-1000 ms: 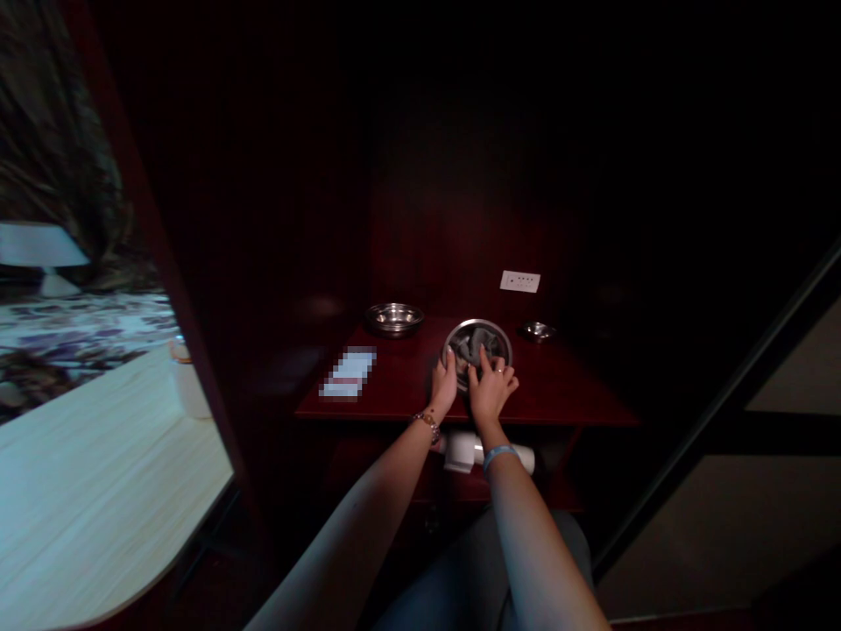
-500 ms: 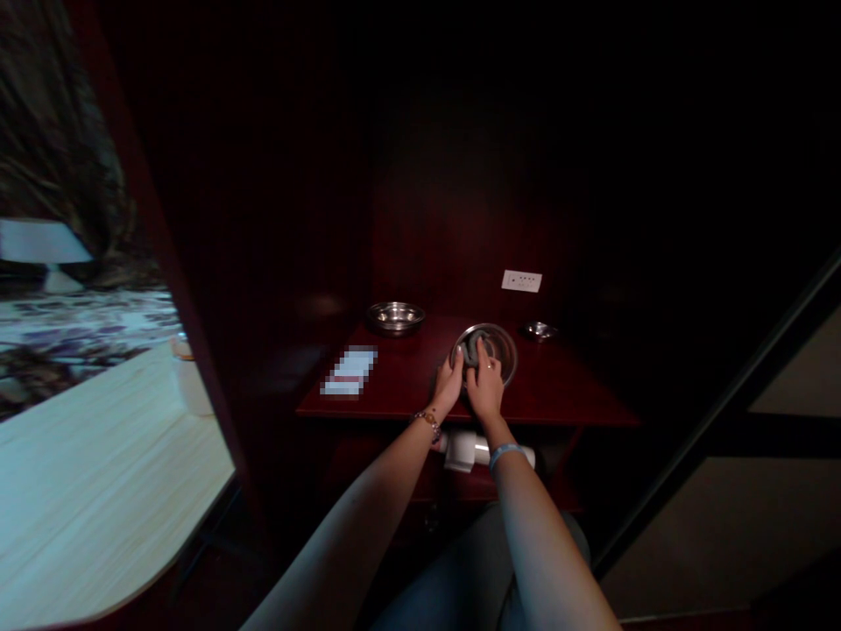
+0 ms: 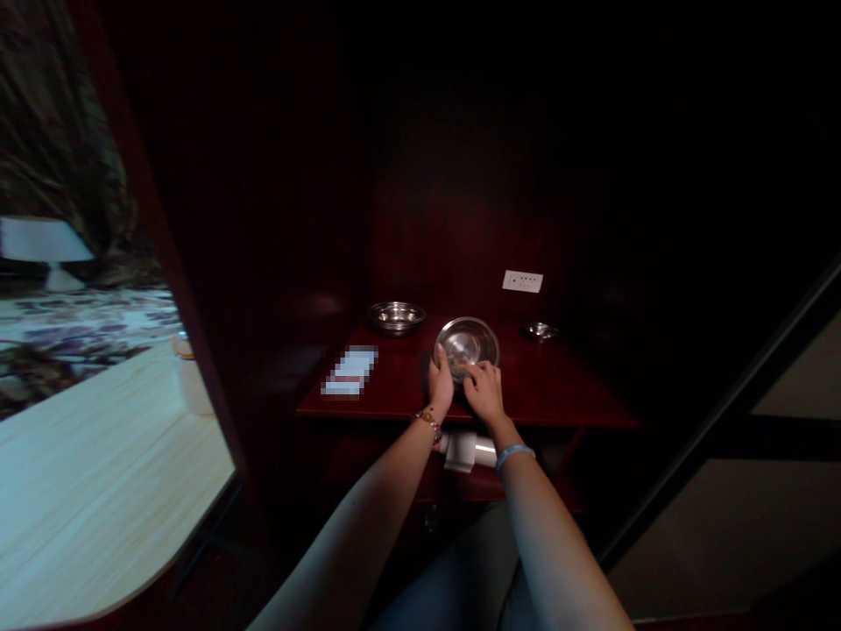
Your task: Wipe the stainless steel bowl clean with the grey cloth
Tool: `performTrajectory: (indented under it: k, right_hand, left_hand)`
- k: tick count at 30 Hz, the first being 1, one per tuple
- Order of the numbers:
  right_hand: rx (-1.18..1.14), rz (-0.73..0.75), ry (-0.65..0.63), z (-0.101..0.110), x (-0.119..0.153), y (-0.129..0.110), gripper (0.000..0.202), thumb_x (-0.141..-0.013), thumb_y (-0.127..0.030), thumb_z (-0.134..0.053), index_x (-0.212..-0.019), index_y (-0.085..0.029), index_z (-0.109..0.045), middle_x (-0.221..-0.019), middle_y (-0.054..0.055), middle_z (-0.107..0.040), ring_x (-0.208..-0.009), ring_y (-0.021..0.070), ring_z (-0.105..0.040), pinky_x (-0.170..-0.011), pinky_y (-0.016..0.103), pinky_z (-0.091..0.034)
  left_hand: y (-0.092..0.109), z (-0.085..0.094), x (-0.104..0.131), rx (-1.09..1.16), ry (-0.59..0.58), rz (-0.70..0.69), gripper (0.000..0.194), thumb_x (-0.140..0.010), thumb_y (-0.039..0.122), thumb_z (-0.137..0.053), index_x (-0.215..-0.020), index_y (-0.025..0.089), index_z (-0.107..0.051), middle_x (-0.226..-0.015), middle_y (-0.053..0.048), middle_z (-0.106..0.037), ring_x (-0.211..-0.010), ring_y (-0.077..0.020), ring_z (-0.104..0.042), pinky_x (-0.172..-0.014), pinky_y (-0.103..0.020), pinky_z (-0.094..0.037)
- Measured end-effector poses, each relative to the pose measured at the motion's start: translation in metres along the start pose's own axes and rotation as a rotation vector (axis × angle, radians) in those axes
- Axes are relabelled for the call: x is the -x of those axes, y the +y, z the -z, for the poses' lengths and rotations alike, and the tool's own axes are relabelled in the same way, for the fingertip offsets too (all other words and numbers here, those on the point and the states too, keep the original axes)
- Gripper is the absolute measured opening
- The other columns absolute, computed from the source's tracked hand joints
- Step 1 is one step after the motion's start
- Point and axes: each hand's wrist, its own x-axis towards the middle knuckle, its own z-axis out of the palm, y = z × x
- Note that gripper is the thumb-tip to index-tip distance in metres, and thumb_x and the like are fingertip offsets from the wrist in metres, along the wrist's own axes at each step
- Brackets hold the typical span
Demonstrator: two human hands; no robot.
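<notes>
A shiny metal bowl (image 3: 468, 337) is tilted toward me above the front of the dark red shelf (image 3: 394, 390). My left hand (image 3: 441, 384) grips its left side, the thumb over the rim and the other fingers hidden behind. My right hand (image 3: 484, 390) is bent over the near inner wall of the bowl, its fingers curled. Under those fingertips a bit of grey cloth (image 3: 462, 372) shows dimly; most of it is hidden by the hand.
Another metal bowl (image 3: 396, 318) stands at the shelf's back left, and a small metal dish (image 3: 540, 331) at the back right. A blurred-out rectangle (image 3: 350, 371) lies front left. Below sits a white cylindrical object (image 3: 484, 450). A pale wooden table (image 3: 98, 482) is on the left.
The bowl has shifted slightly left and tipped more toward me. My right hand has moved from the bowl's upper left inside to its near wall, and the grey cloth is now mostly covered.
</notes>
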Motion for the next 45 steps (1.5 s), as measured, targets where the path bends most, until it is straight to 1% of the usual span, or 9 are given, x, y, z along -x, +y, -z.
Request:
performTrajectory:
  k: [7, 11, 15, 19, 23, 28, 32, 40, 45]
  right_hand:
    - [0.332, 0.205, -0.084, 0.036, 0.002, 0.018, 0.023, -0.087, -0.024, -0.048, -0.089, -0.02, -0.071, -0.089, 0.008, -0.072, -0.097, 0.0247, -0.049, -0.09, 0.039, -0.028]
    - [0.407, 0.231, 0.005, 0.05, 0.004, 0.02, 0.031, -0.089, -0.025, -0.048, -0.115, -0.023, -0.066, -0.108, 0.007, -0.071, -0.101, 0.0268, -0.049, -0.09, 0.042, -0.029]
    - [0.453, 0.283, 0.068, 0.056, -0.003, 0.018, 0.051, -0.092, -0.023, -0.044, -0.143, -0.029, -0.042, -0.139, 0.002, -0.055, -0.107, 0.0286, -0.049, -0.09, 0.043, -0.033]
    - [0.507, 0.481, -0.039, 0.052, -0.018, 0.016, 0.06, -0.093, -0.015, -0.037, -0.15, -0.029, -0.027, -0.153, -0.004, -0.036, -0.117, 0.0283, -0.048, -0.095, 0.043, -0.038]
    - [0.541, 0.563, -0.114, 0.045, -0.031, 0.025, 0.065, -0.091, -0.009, -0.034, -0.151, -0.029, -0.022, -0.153, -0.003, -0.035, -0.124, 0.0276, -0.046, -0.101, 0.045, -0.039]
    - [0.574, 0.443, -0.085, 0.043, -0.033, 0.044, 0.062, -0.088, -0.006, -0.035, -0.149, -0.022, -0.032, -0.147, 0.005, -0.046, -0.125, 0.0304, -0.045, -0.1, 0.048, -0.038]
    - [0.562, 0.378, -0.083, 0.042, -0.021, 0.043, 0.054, -0.089, -0.009, -0.038, -0.142, -0.015, -0.043, -0.141, 0.01, -0.053, -0.122, 0.0315, -0.046, -0.099, 0.047, -0.035]
    - [0.374, 0.086, -0.001, 0.025, -0.002, -0.006, 0.034, -0.089, -0.023, -0.045, -0.115, -0.02, -0.067, -0.114, 0.009, -0.071, -0.11, 0.0302, -0.048, -0.095, 0.045, -0.027]
    - [0.179, -0.165, 0.019, 0.012, -0.004, -0.027, 0.032, -0.087, -0.024, -0.045, -0.103, -0.024, -0.073, -0.095, 0.009, -0.072, -0.103, 0.026, -0.051, -0.093, 0.042, -0.025]
  left_hand:
    - [-0.001, -0.002, 0.003, -0.062, -0.054, -0.079, 0.053, -0.092, 0.057, -0.039, -0.108, 0.013, -0.065, -0.106, -0.015, -0.07, -0.103, -0.0228, -0.065, -0.092, -0.03, -0.047]
    - [0.001, -0.001, 0.003, -0.104, 0.01, -0.033, 0.056, -0.093, 0.056, -0.035, -0.112, 0.012, -0.064, -0.106, -0.015, -0.07, -0.103, -0.0232, -0.065, -0.092, -0.031, -0.047]
    - [0.003, -0.001, 0.002, -0.12, 0.014, 0.012, 0.057, -0.094, 0.056, -0.034, -0.11, 0.012, -0.066, -0.102, -0.015, -0.072, -0.099, -0.0239, -0.067, -0.089, -0.031, -0.049]
    - [0.002, -0.002, 0.003, -0.108, -0.016, -0.007, 0.055, -0.093, 0.056, -0.036, -0.112, 0.014, -0.065, -0.107, -0.014, -0.071, -0.101, -0.0234, -0.066, -0.09, -0.031, -0.049]
    - [0.002, -0.003, 0.005, -0.108, -0.039, 0.016, 0.056, -0.092, 0.058, -0.037, -0.111, 0.014, -0.066, -0.104, -0.014, -0.072, -0.096, -0.0226, -0.067, -0.087, -0.031, -0.05]
    - [0.006, -0.002, 0.007, -0.099, -0.056, -0.024, 0.054, -0.093, 0.057, -0.036, -0.109, 0.015, -0.066, -0.109, -0.014, -0.07, -0.101, -0.0224, -0.066, -0.09, -0.031, -0.048]
    - [0.01, -0.002, 0.008, -0.078, -0.053, -0.057, 0.052, -0.094, 0.055, -0.036, -0.111, 0.015, -0.064, -0.113, -0.014, -0.069, -0.103, -0.022, -0.065, -0.09, -0.03, -0.047]
    - [0.007, 0.001, 0.005, -0.133, 0.038, -0.029, 0.055, -0.094, 0.057, -0.032, -0.109, 0.014, -0.063, -0.099, -0.014, -0.071, -0.089, -0.0215, -0.067, -0.083, -0.031, -0.05]
    - [0.008, 0.002, 0.006, -0.116, 0.038, -0.038, 0.057, -0.094, 0.058, -0.031, -0.11, 0.013, -0.063, -0.095, -0.014, -0.071, -0.091, -0.0221, -0.068, -0.084, -0.031, -0.05]
